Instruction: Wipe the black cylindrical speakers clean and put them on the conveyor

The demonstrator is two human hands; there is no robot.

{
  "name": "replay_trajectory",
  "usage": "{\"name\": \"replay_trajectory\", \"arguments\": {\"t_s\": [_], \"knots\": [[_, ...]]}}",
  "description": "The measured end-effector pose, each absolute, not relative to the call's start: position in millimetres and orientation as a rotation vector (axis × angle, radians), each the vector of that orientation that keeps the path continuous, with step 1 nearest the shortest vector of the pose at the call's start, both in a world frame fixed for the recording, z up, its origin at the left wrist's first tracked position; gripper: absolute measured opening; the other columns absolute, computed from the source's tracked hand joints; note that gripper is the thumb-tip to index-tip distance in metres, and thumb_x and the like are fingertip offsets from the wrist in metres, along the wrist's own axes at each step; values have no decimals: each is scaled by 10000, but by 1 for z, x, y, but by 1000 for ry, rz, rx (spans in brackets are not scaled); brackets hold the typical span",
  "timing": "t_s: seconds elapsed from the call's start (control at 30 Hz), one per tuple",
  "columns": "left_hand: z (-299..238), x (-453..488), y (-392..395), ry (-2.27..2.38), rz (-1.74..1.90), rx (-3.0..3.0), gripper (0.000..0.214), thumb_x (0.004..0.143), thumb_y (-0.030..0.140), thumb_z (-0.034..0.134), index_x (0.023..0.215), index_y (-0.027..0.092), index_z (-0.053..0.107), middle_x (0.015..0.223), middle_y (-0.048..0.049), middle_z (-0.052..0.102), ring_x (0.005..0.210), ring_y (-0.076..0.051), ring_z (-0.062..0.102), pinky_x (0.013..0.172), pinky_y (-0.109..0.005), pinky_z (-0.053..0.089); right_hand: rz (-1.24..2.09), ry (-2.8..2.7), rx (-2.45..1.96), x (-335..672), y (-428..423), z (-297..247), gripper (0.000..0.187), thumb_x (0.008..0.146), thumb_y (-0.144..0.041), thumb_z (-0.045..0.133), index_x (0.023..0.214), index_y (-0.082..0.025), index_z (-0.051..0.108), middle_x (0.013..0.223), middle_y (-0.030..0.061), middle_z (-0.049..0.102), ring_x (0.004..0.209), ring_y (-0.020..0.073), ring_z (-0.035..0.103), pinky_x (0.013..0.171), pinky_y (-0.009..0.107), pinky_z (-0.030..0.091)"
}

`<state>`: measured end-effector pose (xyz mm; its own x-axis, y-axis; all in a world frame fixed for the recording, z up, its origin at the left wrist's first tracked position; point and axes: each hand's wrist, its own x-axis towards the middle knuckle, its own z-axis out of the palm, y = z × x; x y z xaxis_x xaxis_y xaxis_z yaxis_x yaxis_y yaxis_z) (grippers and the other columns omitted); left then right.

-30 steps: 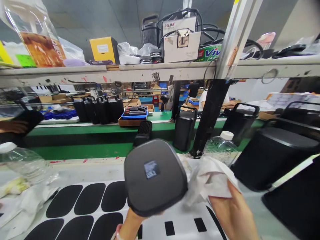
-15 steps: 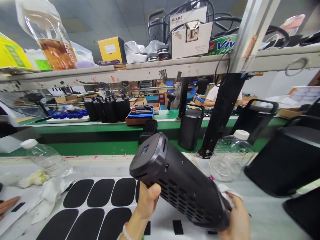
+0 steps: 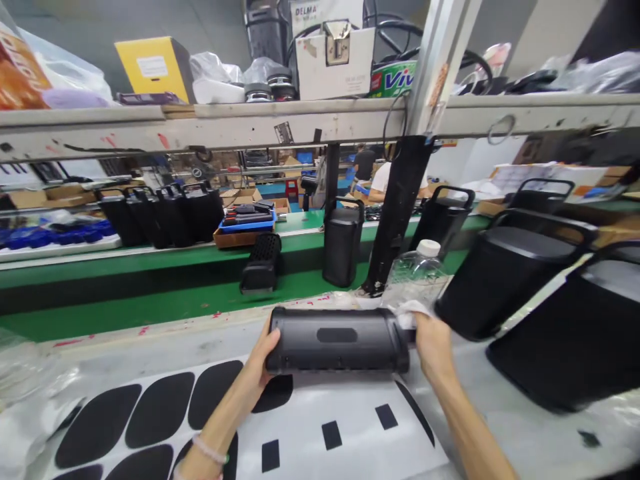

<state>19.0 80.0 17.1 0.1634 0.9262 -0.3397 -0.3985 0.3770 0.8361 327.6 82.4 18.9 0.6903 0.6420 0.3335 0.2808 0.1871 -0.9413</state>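
Spanning the lower frame, a pale grey workbench [image 3: 483, 380] carried a white sheet [image 3: 360, 457] with rounded black shapes [image 3: 160, 408], lower left, and small black rectangles [image 3: 331, 435], bottom centre. Behind it, a green belt [image 3: 150, 303] ran across the frame; above, a scuffed white shelf [image 3: 225, 127] crossed the whole width, met right of centre by a dark post [image 3: 400, 213]. Workshop room beyond, with a person in a white top [image 3: 381, 180] partly behind the post.

Item held: one black speaker [image 3: 335, 360], centre of frame, above the sheet. Long axis near level, left to right; a long face with a pill-shaped recess [image 3: 337, 335] was turned to the viewer. Left hand [image 3: 263, 353]: fingers curled around the left end, thumb on the near side. Right hand [image 3: 433, 340]: fingers closed on a white wipe [image 3: 413, 309] at the right end; how far they also gripped the speaker could not be told.

Containers: a clear bottle [image 3: 413, 280] with white cap, right of centre, contents unclear; a cardboard box [image 3: 230, 240], left of centre, bearing a blue tray [image 3: 247, 227] of dark tool-like pieces [image 3: 247, 213]; a yellow box [image 3: 150, 70], upper left, and a white box [image 3: 335, 77], upper centre, contents unseen.
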Motion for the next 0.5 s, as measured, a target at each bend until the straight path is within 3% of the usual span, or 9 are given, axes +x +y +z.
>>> {"name": "replay_trajectory", "arguments": {"t_s": [0.07, 0.2, 0.27, 0.37, 0.5], "knots": [[7, 25, 78, 1026, 1096, 636, 616, 807, 436, 716, 1382, 311, 533, 1210, -47, 714, 1159, -271, 648, 907, -369, 558, 261, -789, -1413, 331, 78, 19, 305, 693, -463, 611, 579, -183, 570, 560, 7, 547, 585, 179, 515, 583, 313, 435], [0, 25, 73, 979, 1145, 678, 636, 807, 391, 711, 1407, 342, 506, 1357, -1, 636, 1305, -248, 549, 1039, -322, 480, 128, -652, -1389, 338, 53, 27, 359, 838, -504, 460, 730, -195, 607, 617, 11, 558, 665, 209, 561, 648, 343, 474], [1, 23, 72, 969, 1121, 680, 629, 819, 393, 700, 1413, 349, 496, 1390, 5, 611, 1322, -255, 533, 1062, -340, 465, 176, -726, -1369, 337, 40, 29, 347, 826, -501, 487, 769, -199, 648, 686, 39, 624, 746, 243, 616, 710, 371, 509], [3, 22, 72, 945, 1102, 674, 592, 824, 405, 708, 1385, 343, 529, 1390, 6, 612, 1340, -255, 515, 1090, -345, 444, 186, -1247, -1390, 327, 31, 23, 314, 784, -433, 560, 931, -205, 719, 1016, 101, 721, 1017, 311, 639, 933, 467, 478], [-2, 24, 73, 927, 1156, 674, 515, 826, 474, 702, 1300, 291, 618, 1357, -22, 637, 1401, -265, 441, 1163, -369, 358, -275, -1763, -1595, 290, 37, 4, 384, 862, -213, 410, 1104, -171, 705, 1397, 132, 576, 1324, 341, 478, 1110, 565, 290]]}}
